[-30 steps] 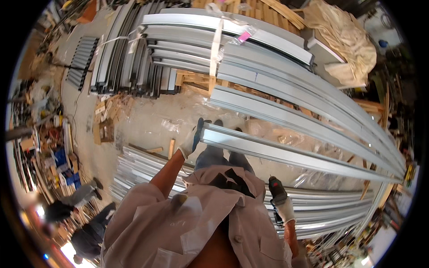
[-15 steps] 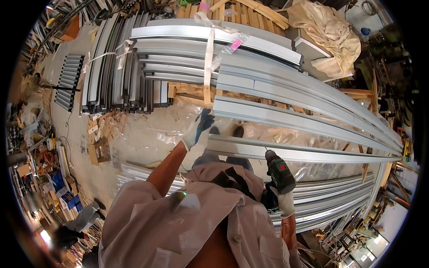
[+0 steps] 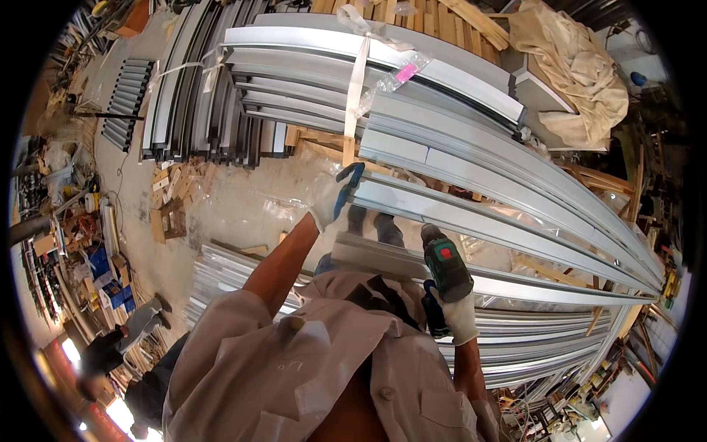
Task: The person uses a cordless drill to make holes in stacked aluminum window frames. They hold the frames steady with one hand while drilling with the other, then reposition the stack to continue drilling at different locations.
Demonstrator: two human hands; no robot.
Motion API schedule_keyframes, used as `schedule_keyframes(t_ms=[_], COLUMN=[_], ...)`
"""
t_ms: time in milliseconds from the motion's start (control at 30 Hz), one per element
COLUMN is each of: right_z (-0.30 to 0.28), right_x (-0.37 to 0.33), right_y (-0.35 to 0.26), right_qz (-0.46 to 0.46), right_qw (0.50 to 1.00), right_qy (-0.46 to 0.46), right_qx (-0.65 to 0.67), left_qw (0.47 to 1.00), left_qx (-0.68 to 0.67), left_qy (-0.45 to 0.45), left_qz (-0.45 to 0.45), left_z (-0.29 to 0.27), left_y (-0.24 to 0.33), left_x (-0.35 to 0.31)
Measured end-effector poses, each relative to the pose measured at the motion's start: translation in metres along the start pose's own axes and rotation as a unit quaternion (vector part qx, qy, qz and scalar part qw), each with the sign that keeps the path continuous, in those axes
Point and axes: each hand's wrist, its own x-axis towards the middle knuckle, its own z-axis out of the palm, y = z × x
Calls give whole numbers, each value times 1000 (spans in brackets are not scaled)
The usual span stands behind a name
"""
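Aluminium profile (image 3: pixel 471 214), long and silvery, runs from frame centre out to the right edge, lying across wooden supports with sheet plastic under it. The left hand (image 3: pixel 335 195), in a white glove with blue palm, grips the near end of this profile, fingers wrapped over the end. One second ago this hand held a profile end lower in the frame, near the person's feet; half a second ago it was already moving upward. Now it sits just below the strapped bundle of grey profiles (image 3: pixel 353 81) in the upper centre.

Right hand (image 3: pixel 455 317), also white-gloved, is clenched round the handle of a green and black cordless drill (image 3: pixel 444 267), nose pointing up toward the profile. A second ago this hand hung low at the right with no tool showing; half a second ago the drill was already raised. The drill tip now stands near the profile's lower edge, contact cannot be confirmed.

Judgement: with the profile steadied by one hand and the drill brought up by the other, the work appears to have shifted from positioning the piece to fastening or drilling it.

Background: dark slatted sections (image 3: pixel 129 96) upper left, beige cloth (image 3: pixel 567 66) upper right, another person (image 3: pixel 110 346) lower left.
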Motion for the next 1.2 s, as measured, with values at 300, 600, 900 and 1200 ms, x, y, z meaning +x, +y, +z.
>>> schedule_keyframes(t_ms=[300,600,900,1200], right_z=[-12,0,-2,-7], right_x=[40,44,48,50], right_y=[-10,-28,-36,-36], right_qz=[-38,22,19,41], right_qw=[999,998,1000,999], right_qy=[26,10,16,-8], right_qx=[-16,-51,8,-3], left_qw=[977,995,997,995], left_qx=[186,-34,-26,-38], left_qy=[-41,-65,-52,-58], left_qz=[91,-67,-46,-66], left_z=[49,43,42,44], left_y=[36,43,43,45], left_x=[-9,-3,-6,-5])
